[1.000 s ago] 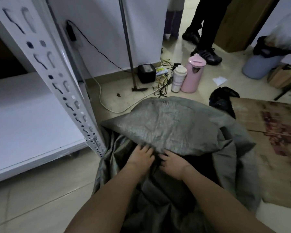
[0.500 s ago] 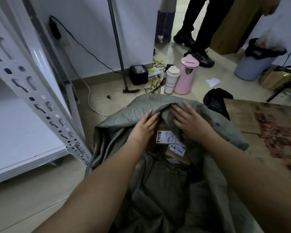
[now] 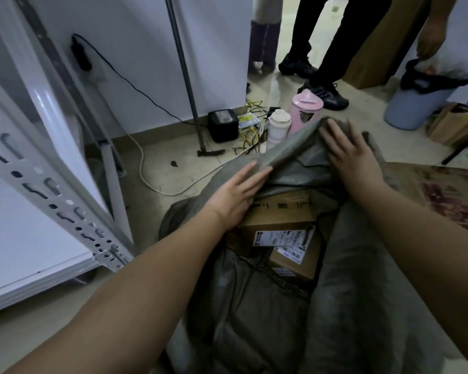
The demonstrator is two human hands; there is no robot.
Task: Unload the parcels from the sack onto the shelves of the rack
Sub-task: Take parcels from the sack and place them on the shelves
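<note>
A large grey woven sack (image 3: 254,314) lies on the floor in front of me with its mouth spread wide. Inside it sit brown cardboard parcels (image 3: 278,214) with white shipping labels, one (image 3: 295,261) lower down. My left hand (image 3: 235,193) presses with straight fingers against the far flap of the sack. My right hand (image 3: 349,155) lies flat on the same flap further right, pushing it back. The white metal rack (image 3: 52,184) stands at the left, its lower shelf (image 3: 19,247) bare.
Behind the sack stand a pink flask (image 3: 305,109), a white bottle (image 3: 278,128), a black box (image 3: 223,124) with tangled cables and a metal pole (image 3: 184,76). A person's legs (image 3: 324,44) and a grey bin (image 3: 416,103) are at the back. Flattened cardboard (image 3: 443,195) lies right.
Both hands have pushed the sack's top flap away from me and further apart, so the mouth is wider and more of the parcels shows. The view has shifted closer.
</note>
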